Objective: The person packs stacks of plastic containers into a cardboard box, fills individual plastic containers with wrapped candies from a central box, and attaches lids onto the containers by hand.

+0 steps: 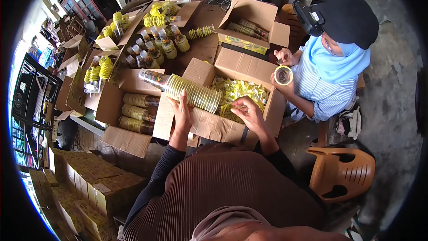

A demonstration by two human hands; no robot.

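Note:
My left hand (pixel 181 112) is wrapped around a long stack of clear plastic cups (pixel 189 91) with yellow rims. The stack lies tilted, its rims toward the right, over the near edge of an open cardboard box (pixel 223 127). Inside that box is a heap of small yellow-and-white packets (pixel 238 90). Just right of the stack's rim end, above the packets, my right hand (pixel 250 114) has its thumb and fingers pinched together. Whatever is between those fingertips, if anything, is too small to make out.
Left of me an open box (pixel 109 107) holds several cup stacks (pixel 136 114). More stacks (pixel 165 44) stand on the table behind. At right a co-worker (pixel 332 62) holds a cup (pixel 283 76) beside a lemon-printed box (pixel 243 42). An orange chair (pixel 343 172) stands near right.

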